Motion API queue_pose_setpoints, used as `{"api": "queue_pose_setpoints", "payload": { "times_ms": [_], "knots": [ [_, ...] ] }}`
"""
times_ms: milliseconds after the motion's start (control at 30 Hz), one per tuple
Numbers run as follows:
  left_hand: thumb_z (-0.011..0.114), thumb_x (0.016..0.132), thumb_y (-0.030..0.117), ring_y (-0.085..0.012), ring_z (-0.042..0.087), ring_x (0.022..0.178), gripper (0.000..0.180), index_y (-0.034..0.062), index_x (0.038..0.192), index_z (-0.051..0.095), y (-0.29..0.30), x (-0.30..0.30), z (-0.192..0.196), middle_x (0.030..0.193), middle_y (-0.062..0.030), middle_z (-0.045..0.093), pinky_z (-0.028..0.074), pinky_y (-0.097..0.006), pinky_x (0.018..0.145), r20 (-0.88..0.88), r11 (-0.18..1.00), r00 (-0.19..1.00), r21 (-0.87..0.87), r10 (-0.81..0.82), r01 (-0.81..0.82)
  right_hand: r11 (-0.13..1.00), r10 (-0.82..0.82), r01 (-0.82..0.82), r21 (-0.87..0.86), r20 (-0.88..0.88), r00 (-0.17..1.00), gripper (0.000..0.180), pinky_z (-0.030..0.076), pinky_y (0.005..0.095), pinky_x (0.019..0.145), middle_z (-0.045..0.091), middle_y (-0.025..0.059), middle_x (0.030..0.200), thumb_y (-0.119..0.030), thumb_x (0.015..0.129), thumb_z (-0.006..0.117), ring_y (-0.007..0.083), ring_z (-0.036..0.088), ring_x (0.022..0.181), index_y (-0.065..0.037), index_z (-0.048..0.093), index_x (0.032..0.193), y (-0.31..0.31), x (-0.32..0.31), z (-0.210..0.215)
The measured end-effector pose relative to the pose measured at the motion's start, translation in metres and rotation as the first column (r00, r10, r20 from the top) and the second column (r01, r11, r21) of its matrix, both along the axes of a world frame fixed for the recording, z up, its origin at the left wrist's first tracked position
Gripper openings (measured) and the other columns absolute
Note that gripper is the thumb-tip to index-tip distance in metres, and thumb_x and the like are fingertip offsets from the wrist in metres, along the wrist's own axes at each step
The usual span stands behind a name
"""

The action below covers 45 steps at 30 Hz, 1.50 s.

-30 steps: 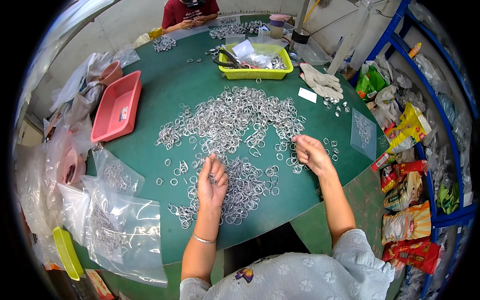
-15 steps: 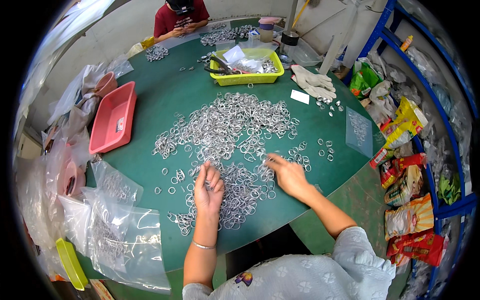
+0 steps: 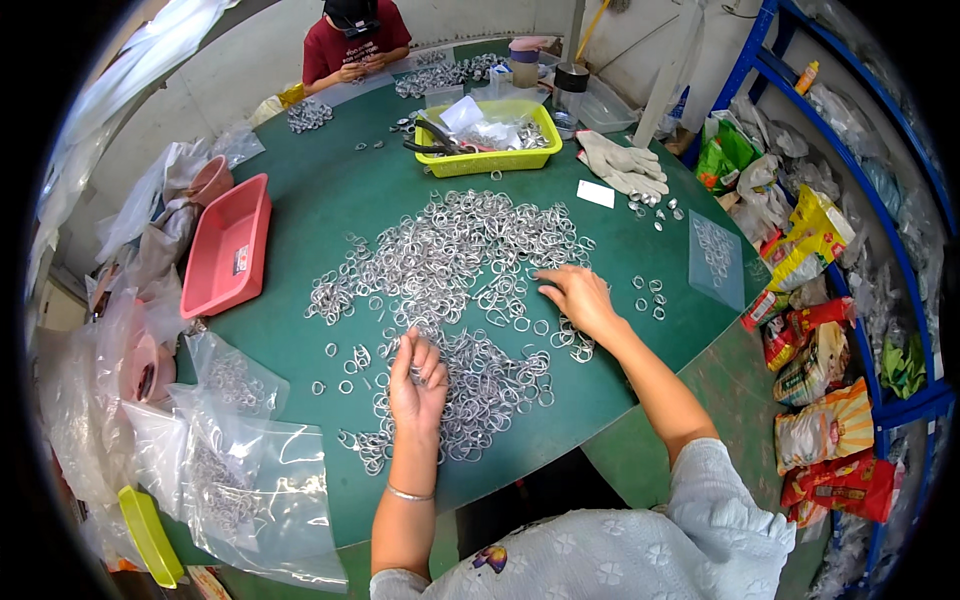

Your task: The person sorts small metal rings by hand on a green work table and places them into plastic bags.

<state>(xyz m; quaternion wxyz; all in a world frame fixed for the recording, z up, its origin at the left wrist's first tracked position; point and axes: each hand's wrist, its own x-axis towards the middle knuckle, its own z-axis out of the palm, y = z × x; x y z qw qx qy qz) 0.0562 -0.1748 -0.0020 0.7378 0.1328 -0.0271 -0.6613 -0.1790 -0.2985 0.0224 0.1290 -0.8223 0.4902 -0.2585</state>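
Many silver metal rings lie heaped on the green table, in a large far pile (image 3: pixel 440 245) and a smaller near pile (image 3: pixel 490 385). My left hand (image 3: pixel 418 385) is closed over the left side of the near pile, its fingers curled and the thumb against the index finger. Whatever it pinches is too small to make out among the rings behind. My right hand (image 3: pixel 580 300) reaches to the right edge of the far pile. Its fingers are stretched out, thumb apart, fingertips close to the rings, and no held ring shows.
A yellow-green basket (image 3: pixel 490 162) with pliers stands at the back, beside white gloves (image 3: pixel 620 165). At left are a pink tray (image 3: pixel 258 240) and clear plastic bags (image 3: pixel 285 490). Another person (image 3: pixel 355 45) handles rings across the table. Blue shelving (image 3: pixel 750 60) stands right.
My right hand has moved up and right, away from the near pile to the far pile's edge. Several rings have shifted beside it. My left hand stays almost in place.
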Motion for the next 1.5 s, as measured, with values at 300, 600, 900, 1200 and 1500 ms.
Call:
{"api": "queue_pose_setpoints", "payload": {
  "times_ms": [300,600,900,1200,1500],
  "knots": [
    [0.046,0.095,0.019,-0.0065,0.031,0.054,0.018,0.0044,0.102,0.054,0.001,0.003,-0.002,0.065,0.0022,0.032,0.026,-0.019,0.040,-0.013,1.000,1.000,-0.004,-0.009,0.009,0.978,-0.042,-0.035,0.204,0.359,0.932,0.012,0.040,0.0341,0.055,0.052,0.0068,0.064,-0.012,0.074,0.069,0.0220,0.048,0.054,-0.004,0.065,0.082,-0.028,0.003,-0.035],
    [0.046,0.095,0.021,-0.0061,0.032,0.055,0.018,0.0051,0.101,0.051,-0.001,0.001,-0.003,0.067,0.0024,0.034,0.027,-0.018,0.042,0.015,1.000,1.000,-0.005,-0.021,0.021,0.996,-0.071,0.057,0.068,0.217,0.973,0.014,0.044,0.0366,0.060,0.055,0.0077,0.084,-0.016,0.075,0.069,0.0238,0.056,0.067,-0.004,0.062,0.079,-0.020,0.003,-0.037],
    [0.048,0.094,0.019,-0.0063,0.032,0.055,0.017,0.0042,0.102,0.051,0.000,0.002,-0.003,0.067,0.0022,0.035,0.027,-0.018,0.042,0.006,1.000,1.000,-0.012,-0.018,0.018,0.428,-0.585,-0.806,0.409,0.805,0.098,0.012,0.031,0.0190,0.040,0.053,0.0068,0.099,-0.017,0.090,0.051,0.0085,0.041,0.059,-0.006,0.055,0.093,-0.018,-0.004,-0.017],
    [0.046,0.094,0.018,-0.0068,0.032,0.055,0.018,0.0036,0.102,0.053,0.000,0.003,-0.004,0.066,0.0018,0.034,0.027,-0.019,0.041,-0.018,1.000,1.000,0.013,-0.009,0.010,0.970,0.073,-0.081,0.228,0.046,0.996,0.010,0.044,0.0359,0.060,0.056,0.0084,0.069,-0.015,0.074,0.068,0.0243,0.056,0.064,-0.010,0.067,0.082,-0.021,0.019,-0.020],
    [0.046,0.095,0.017,-0.0069,0.032,0.055,0.018,0.0032,0.102,0.055,0.000,0.002,-0.002,0.065,0.0019,0.033,0.027,-0.019,0.041,-0.038,1.000,0.999,0.023,-0.008,0.009,0.533,-0.349,-0.603,0.593,0.804,0.482,0.010,0.038,0.0232,0.045,0.062,0.0064,0.085,-0.014,0.087,0.057,0.0155,0.057,0.070,-0.005,0.056,0.090,-0.036,0.002,-0.019]
  ]
}}
